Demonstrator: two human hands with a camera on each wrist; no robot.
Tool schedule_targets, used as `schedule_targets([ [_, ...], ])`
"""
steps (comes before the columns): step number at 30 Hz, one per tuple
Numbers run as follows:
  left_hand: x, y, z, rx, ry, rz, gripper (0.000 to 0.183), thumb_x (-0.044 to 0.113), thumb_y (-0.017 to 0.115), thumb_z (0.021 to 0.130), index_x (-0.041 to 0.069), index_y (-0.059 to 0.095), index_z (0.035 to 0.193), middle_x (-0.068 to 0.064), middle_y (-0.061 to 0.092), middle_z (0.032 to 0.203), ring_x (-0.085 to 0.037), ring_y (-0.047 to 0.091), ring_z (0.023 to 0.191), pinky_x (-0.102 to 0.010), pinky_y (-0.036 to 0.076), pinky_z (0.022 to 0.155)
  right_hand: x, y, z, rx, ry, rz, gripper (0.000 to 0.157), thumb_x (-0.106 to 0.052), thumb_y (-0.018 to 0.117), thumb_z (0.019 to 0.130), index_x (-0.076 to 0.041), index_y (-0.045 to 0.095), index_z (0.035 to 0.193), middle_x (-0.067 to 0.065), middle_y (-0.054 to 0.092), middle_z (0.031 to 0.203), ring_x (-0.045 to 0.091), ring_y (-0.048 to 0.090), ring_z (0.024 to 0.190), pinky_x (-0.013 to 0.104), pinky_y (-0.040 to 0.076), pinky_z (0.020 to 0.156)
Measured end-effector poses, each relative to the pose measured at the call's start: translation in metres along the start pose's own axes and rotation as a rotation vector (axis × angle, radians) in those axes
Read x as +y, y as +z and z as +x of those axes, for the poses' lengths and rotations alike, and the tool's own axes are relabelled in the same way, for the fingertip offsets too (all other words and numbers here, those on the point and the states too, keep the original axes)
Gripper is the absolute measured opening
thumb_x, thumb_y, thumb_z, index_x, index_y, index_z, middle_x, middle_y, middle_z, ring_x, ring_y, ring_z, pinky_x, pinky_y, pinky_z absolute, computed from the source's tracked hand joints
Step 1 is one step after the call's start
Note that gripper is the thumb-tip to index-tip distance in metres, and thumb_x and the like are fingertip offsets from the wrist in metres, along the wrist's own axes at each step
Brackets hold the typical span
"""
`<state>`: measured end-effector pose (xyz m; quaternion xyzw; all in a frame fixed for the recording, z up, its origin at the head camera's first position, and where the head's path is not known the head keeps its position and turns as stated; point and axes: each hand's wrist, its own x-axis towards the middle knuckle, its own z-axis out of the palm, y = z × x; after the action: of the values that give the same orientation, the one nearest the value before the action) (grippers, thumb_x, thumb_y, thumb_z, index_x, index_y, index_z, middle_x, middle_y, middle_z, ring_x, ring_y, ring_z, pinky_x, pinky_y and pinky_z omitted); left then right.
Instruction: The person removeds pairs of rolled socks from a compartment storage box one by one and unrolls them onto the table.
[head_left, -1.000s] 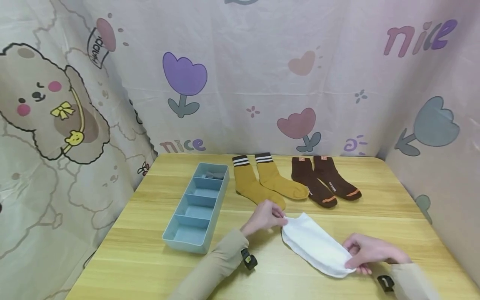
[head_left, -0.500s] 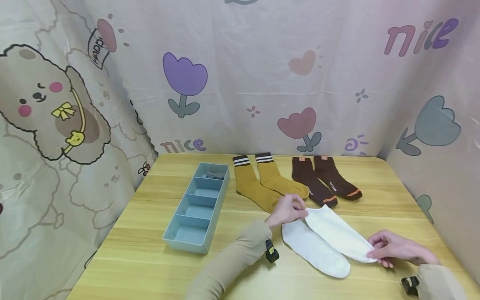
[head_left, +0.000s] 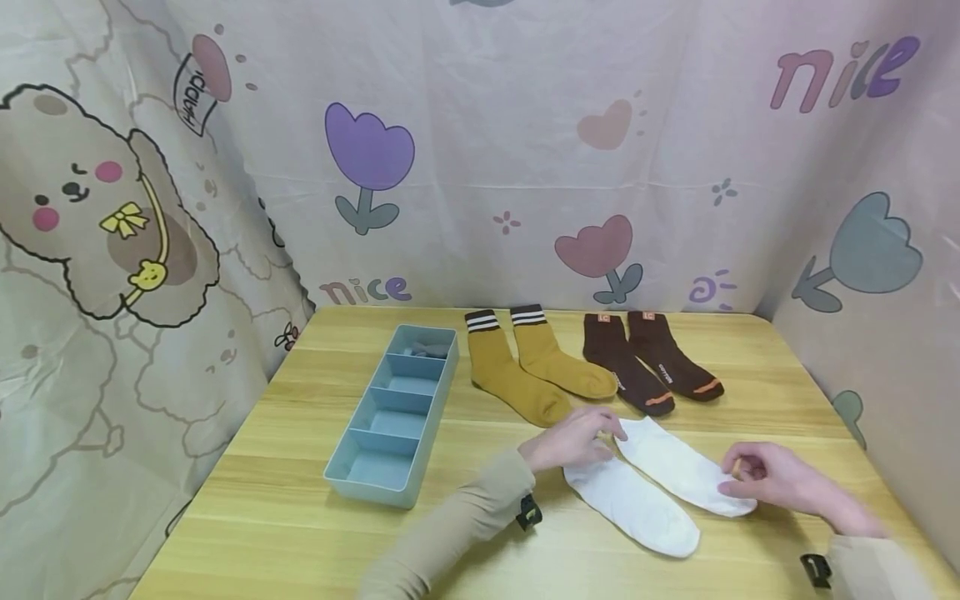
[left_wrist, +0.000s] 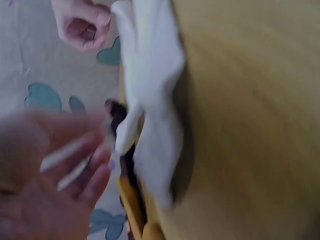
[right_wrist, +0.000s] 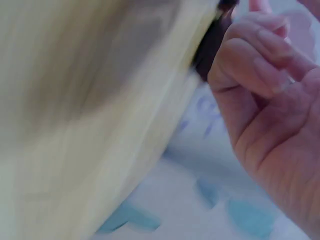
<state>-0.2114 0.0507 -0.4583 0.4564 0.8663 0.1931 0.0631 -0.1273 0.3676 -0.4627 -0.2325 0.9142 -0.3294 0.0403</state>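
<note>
Two white socks lie side by side on the table in the head view: a nearer sock (head_left: 637, 508) and a farther sock (head_left: 686, 467). My left hand (head_left: 573, 439) is over their cuff ends, its fingers loosely bent. In the left wrist view that hand (left_wrist: 55, 170) is blurred and apart from the white socks (left_wrist: 155, 90), with nothing in its grasp. Beside the toe of the farther sock is my right hand (head_left: 776, 479). Its fingers curl loosely in the right wrist view, and the palm (right_wrist: 285, 130) holds nothing; whether a fingertip touches the sock is unclear.
A pale blue box (head_left: 427, 442) with several compartments stands left, something grey (head_left: 429, 350) in its far one. Mustard socks (head_left: 517, 375) with striped cuffs and brown socks (head_left: 626, 367) lie behind the white pair. A printed curtain (head_left: 480, 167) hangs behind the wooden table (head_left: 262, 500).
Both hands carried the upper white sock to the right, off the other one, and laid it alongside. Now the fingers have let go of it.
</note>
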Motion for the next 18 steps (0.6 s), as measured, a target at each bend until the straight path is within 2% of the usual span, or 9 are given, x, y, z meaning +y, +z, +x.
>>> schedule_targets([
  [2, -0.003, -0.004, -0.003, -0.111, 0.046, 0.018, 0.043, 0.012, 0.075, 0.089, 0.015, 0.066, 0.131, 0.003, 0.062, 0.141, -0.012, 0.050, 0.137, -0.025, 0.032, 0.120, -0.014, 0.010, 0.010, -0.002, -0.044, -0.024, 0.020, -0.011, 0.082, 0.079, -0.013, 0.063, 0.085, -0.014, 0.046, 0.063, -0.010, 0.037, 0.061, 0.018, 0.033, 0.051],
  [4, -0.006, -0.006, -0.003, -0.203, 0.087, 0.028, 0.055, 0.010, 0.076, 0.087, 0.015, 0.060, 0.139, 0.004, 0.056, 0.149, -0.012, 0.045, 0.143, -0.025, 0.028, 0.122, -0.027, 0.020, 0.020, -0.036, -0.051, -0.045, 0.021, -0.019, 0.083, 0.080, -0.015, 0.063, 0.084, -0.017, 0.046, 0.065, -0.010, 0.038, 0.061, 0.017, 0.035, 0.052],
  [7, -0.008, -0.002, -0.002, -0.291, 0.105, 0.026, 0.068, 0.009, 0.078, 0.085, 0.017, 0.052, 0.147, 0.006, 0.050, 0.154, -0.011, 0.043, 0.143, -0.020, 0.027, 0.120, -0.042, 0.033, 0.030, -0.104, 0.025, -0.104, 0.027, -0.033, 0.083, 0.080, -0.015, 0.063, 0.084, -0.017, 0.048, 0.066, -0.008, 0.039, 0.059, 0.018, 0.035, 0.054],
  [11, -0.005, 0.006, 0.003, -0.335, 0.079, 0.024, 0.072, 0.015, 0.079, 0.085, 0.024, 0.048, 0.150, 0.011, 0.049, 0.155, -0.010, 0.044, 0.136, -0.017, 0.030, 0.113, -0.052, 0.040, 0.033, -0.159, 0.215, -0.179, 0.036, -0.039, 0.086, 0.074, -0.015, 0.061, 0.083, -0.008, 0.051, 0.068, 0.002, 0.041, 0.064, 0.021, 0.035, 0.058],
  [14, 0.002, 0.010, 0.010, -0.353, 0.044, 0.033, 0.073, 0.020, 0.079, 0.086, 0.029, 0.045, 0.151, 0.014, 0.046, 0.156, -0.009, 0.041, 0.138, -0.023, 0.027, 0.117, -0.053, 0.039, 0.030, -0.164, 0.333, -0.198, 0.039, -0.035, 0.088, 0.070, -0.013, 0.059, 0.083, -0.003, 0.051, 0.072, 0.010, 0.043, 0.071, 0.023, 0.036, 0.062],
  [18, 0.013, 0.017, 0.022, -0.366, 0.008, 0.051, 0.073, 0.025, 0.077, 0.088, 0.036, 0.043, 0.151, 0.019, 0.042, 0.158, -0.005, 0.036, 0.140, -0.033, 0.021, 0.121, -0.048, 0.033, 0.024, -0.162, 0.422, -0.191, 0.039, -0.029, 0.090, 0.067, -0.011, 0.058, 0.080, -0.001, 0.051, 0.073, 0.015, 0.045, 0.074, 0.026, 0.037, 0.063],
])
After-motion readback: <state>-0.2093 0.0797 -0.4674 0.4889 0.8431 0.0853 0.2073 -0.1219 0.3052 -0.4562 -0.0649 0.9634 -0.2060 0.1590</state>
